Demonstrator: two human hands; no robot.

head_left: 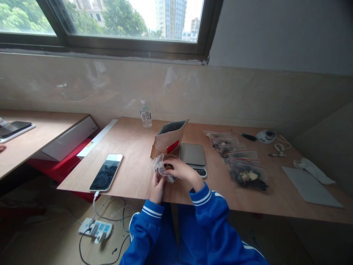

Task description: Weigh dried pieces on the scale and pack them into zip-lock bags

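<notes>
Near the table's front edge, my left hand (157, 186) is closed on the lower side of a clear plastic bag (159, 164). My right hand (179, 168) reaches over the bag's mouth, its fingers bent at a reddish-brown item (168, 168) inside; whether they grip it is hidden. Just behind stands an open brown paper pouch (167, 141) with a red patch and a dark lining. A kitchen scale (193, 154) with a grey plate lies to the right of the pouch, its buttons partly behind my right wrist.
Several zip bags (248, 175) with dark and pale pieces lie in a row on the right. Beyond are a screwdriver (248, 136), a white dome camera (266, 136) and a white sheet (310, 186). On the left are a charging phone (107, 173) and a water bottle (146, 115).
</notes>
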